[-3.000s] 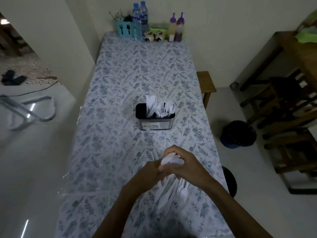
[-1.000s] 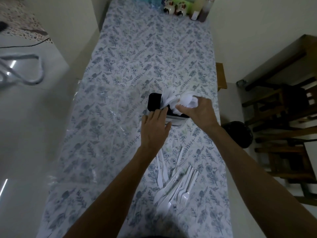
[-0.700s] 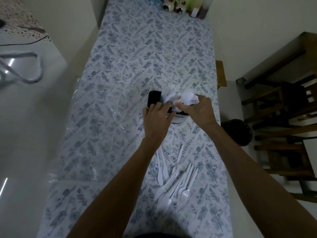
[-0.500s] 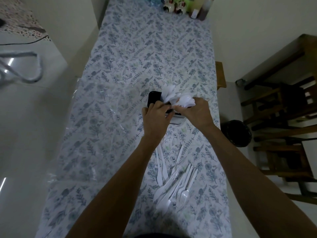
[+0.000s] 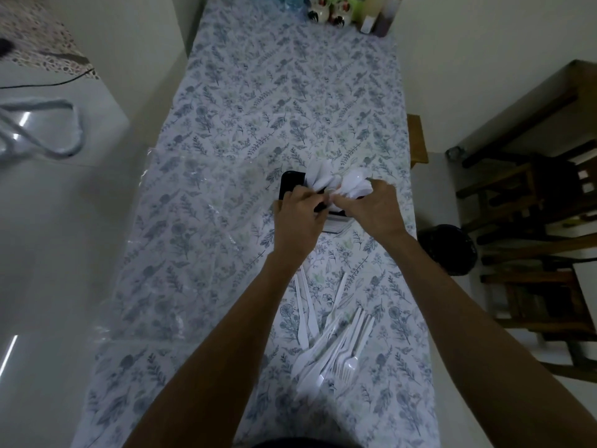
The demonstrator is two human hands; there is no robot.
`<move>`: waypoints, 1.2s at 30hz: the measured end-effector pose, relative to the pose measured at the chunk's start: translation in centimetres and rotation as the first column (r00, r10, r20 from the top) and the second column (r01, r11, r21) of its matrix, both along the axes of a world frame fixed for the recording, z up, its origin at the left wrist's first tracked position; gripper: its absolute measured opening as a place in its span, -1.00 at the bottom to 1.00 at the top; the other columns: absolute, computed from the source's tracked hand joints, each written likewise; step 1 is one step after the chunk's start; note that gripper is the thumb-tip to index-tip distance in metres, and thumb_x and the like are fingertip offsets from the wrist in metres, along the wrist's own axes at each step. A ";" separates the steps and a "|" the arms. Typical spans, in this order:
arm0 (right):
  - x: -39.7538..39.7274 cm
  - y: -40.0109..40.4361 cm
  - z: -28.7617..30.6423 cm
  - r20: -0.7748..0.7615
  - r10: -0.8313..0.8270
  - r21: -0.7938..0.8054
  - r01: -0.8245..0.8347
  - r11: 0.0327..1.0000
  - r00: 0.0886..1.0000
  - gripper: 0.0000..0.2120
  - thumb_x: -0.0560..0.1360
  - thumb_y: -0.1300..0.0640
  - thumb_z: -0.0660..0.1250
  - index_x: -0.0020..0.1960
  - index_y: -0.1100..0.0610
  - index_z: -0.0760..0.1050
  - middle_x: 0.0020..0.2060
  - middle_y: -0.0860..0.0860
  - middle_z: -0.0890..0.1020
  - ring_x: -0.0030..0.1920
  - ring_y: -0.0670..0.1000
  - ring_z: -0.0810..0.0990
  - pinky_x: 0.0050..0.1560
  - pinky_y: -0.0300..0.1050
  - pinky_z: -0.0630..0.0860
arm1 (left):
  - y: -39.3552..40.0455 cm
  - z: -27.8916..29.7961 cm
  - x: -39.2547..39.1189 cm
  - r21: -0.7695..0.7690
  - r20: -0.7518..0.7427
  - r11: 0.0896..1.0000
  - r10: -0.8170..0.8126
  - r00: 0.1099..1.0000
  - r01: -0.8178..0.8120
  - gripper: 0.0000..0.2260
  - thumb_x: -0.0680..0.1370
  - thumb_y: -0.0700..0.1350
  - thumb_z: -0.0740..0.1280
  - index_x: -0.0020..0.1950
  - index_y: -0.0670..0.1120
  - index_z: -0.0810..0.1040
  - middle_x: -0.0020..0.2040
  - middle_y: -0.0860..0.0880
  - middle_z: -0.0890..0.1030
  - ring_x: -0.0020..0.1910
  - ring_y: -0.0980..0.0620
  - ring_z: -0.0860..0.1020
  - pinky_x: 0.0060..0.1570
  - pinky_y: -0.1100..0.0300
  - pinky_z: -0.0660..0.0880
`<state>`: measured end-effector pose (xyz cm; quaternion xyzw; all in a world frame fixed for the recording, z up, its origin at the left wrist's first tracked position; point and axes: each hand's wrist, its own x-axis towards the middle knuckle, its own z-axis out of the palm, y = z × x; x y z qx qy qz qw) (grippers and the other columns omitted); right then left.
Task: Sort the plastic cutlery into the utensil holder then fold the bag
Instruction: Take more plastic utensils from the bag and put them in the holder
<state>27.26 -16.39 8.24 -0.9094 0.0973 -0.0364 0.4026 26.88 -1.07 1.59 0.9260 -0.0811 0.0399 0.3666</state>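
Table: long, under a floral cloth, running away from you to the far wall.
Bag: clear plastic, lying flat on the left half of the cloth, beside your left forearm (its edges catch the light, the rest is hard to trace).
Loose cutlery: white forks, knives and spoons fanned on the cloth near you, between your forearms; a few knives lie just left of the main heap.
Holder: black, mid-table, its left compartment showing dark; white cutlery stands up from the rest.
Left hand: your fingers curl over the holder's near rim, gripping it at the middle.
Right hand: closed round a bunch of white spoons, held over the holder's right side; whether their tips are already inside, you cannot tell.
Far end: two small painted jars and sauce bottles against the wall.
Floor, right: a dark bin just beside the table, wooden chairs past it.
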 end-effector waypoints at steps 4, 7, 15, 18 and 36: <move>0.5 0.7 0.2 -0.016 0.006 -0.040 -0.007 0.999 1.000 -0.58 0.27 0.00 0.66 -0.15 0.22 0.51 -0.29 0.01 0.62 -0.30 -0.09 0.57 -0.33 -0.25 0.44 | 0.6 0.0 0.3 0.054 -0.032 0.998 -0.040 0.999 0.042 -0.74 0.52 -0.07 0.48 0.19 -0.09 0.69 0.18 -0.06 0.57 0.15 -0.10 0.53 0.20 -0.05 0.36; 0.3 0.8 1.0 -0.062 0.023 -0.101 -0.029 0.994 0.998 -0.21 0.14 -0.23 0.67 0.19 0.06 0.41 0.04 -0.05 0.57 -0.01 -0.09 0.57 -0.09 -0.22 0.53 | 0.9 0.2 0.4 0.038 -0.060 0.999 -0.036 0.998 0.039 -0.73 0.53 -0.07 0.47 0.17 -0.17 0.64 0.18 -0.11 0.58 0.16 -0.12 0.55 0.23 -0.08 0.38; -0.1 2.4 1.9 0.264 0.296 -0.254 -0.230 0.940 0.918 -0.41 0.51 -0.14 0.43 0.46 0.03 0.41 0.47 0.00 0.39 0.47 0.01 0.33 0.46 0.04 0.34 | 0.7 0.6 -0.1 0.031 0.045 0.998 -0.054 0.998 0.053 -0.72 0.58 -0.01 0.40 0.23 -0.11 0.64 0.17 -0.06 0.64 0.10 -0.09 0.59 0.12 -0.08 0.39; 0.7 3.2 1.9 0.415 0.290 -0.384 -0.123 0.915 0.863 -0.55 0.62 -0.09 0.31 0.38 0.17 0.49 0.44 0.07 0.46 0.45 0.07 0.40 0.44 0.00 0.38 | 0.5 0.9 -0.2 0.054 0.086 0.997 -0.060 0.994 0.055 -0.77 0.56 -0.04 0.41 0.16 -0.10 0.66 0.14 -0.06 0.67 0.09 -0.10 0.61 0.08 -0.09 0.42; 1.5 2.6 0.1 0.169 0.209 -0.635 -0.056 0.770 0.963 -0.38 0.69 -0.17 -0.08 0.50 0.23 0.36 0.50 0.17 0.39 0.52 0.20 0.34 0.49 0.27 0.28 | 1.2 -0.2 -1.0 -0.015 0.025 0.992 -0.122 0.992 0.122 -0.59 0.41 -0.27 0.55 0.24 -0.28 0.61 0.16 -0.20 0.61 0.05 -0.20 0.64 0.06 -0.16 0.59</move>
